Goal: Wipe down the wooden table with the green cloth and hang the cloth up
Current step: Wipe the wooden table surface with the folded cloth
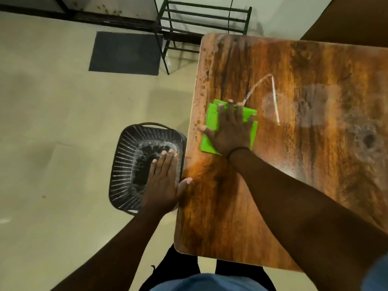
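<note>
The table (294, 164) is wood-grain brown with a glossy sheen, smeared pale and dusty to the right of the right hand (230, 133). Under that hand's flat palm lies a bright green cloth (212, 120), soft, matt and folded. Below the left hand (163, 181) sits a dark plastic basket (123, 169) with slotted walls and a whitish powdery film on its floor. Beyond the hands, a thin black metal rack (201, 19) and a matt dark grey mat (126, 53) rest on smooth, faintly shiny cream floor (52, 122).
</note>
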